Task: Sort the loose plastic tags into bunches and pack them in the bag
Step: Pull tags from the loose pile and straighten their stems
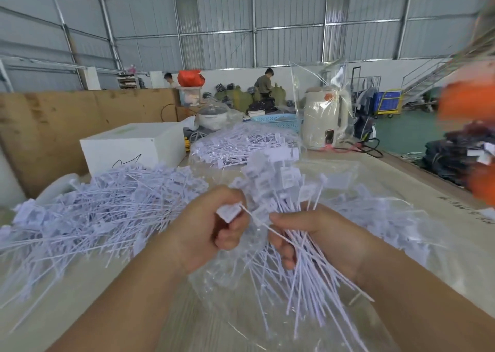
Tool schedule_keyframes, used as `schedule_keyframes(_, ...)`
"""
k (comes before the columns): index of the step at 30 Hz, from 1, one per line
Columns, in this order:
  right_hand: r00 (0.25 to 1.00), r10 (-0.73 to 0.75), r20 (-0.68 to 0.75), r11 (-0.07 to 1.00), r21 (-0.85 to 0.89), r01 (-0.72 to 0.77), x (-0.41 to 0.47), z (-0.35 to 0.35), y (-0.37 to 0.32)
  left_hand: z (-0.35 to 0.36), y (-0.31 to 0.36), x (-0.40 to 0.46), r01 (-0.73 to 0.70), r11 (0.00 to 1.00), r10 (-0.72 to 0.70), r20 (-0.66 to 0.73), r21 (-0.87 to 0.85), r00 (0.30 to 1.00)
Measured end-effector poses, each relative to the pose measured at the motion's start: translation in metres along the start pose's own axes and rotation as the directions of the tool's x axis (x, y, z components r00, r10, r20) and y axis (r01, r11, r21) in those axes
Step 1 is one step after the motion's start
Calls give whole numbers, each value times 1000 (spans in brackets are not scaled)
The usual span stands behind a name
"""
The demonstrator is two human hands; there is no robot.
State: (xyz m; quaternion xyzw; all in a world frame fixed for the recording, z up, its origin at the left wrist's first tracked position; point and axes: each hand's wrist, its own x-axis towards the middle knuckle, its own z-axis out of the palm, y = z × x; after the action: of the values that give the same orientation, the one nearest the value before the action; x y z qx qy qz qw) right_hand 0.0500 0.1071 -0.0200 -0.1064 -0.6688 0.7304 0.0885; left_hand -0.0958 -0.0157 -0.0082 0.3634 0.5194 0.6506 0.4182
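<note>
You had the wide beige work table (401,190) under everything, and I place the rest from the bunch of white plastic tags with long thin tails (289,233) that you held over its near middle. Left of that bunch sprawled the big loose heap of the same white tags (107,212), unsorted; behind the bunch, farther up the table, lay a clear plastic bag already stuffed with tags (241,148), with a white rectangular box (128,148) to its left and a cream kettle-like appliance wrapped in clear film (324,118) to its right. Directly under the bunch sat a crumpled clear plastic bag (227,284), seemingly the one to pack. Your right hand (321,233) was clamped round the bunch at the tails, heads fanning upward. Your left hand (214,225) pinched a single white tag (230,211) by its flat head, its tail crossing to the bunch. To do this step well, I judged you should lay that tag's head level with the others before letting it go, keep all tails pointing one way, and hold the right-hand grip firm so the slippery tails would not splay. I could not tell how many tags the bunch held, nor where the mouth of the crumpled bag was; the right edge of the view was an orange blur, and print on the tags was unreadable.
</note>
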Motion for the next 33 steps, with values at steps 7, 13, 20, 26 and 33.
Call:
schedule_keyframes(7, 1000, -30, -9, 996, -79, 29, -8, 4, -6, 0, -14, 13, -152, 953, 199, -163, 262, 966)
schedule_keyframes(13, 918, -334, -216, 930, -234, 283, -7, -12, -12, -15, -25, 17, -26, 758, 123, -103, 652, 987)
schedule_keyframes(20, 990, -112, 82, 851, -506, 138, -17, -24, -13, -16, -26, 12, -6, 327, 361, -120, 945, 925)
schedule_keyframes(26, 999, 6, -36, 659, -751, -31, -19, -28, -15, -25, -10, 15, -120, 649, 531, -333, 752, 779)
schedule_keyframes(33, 993, 106, -53, 457, -884, -96, -9, -7, 1, -4, -12, 9, -257, 696, 565, -290, 670, 772)
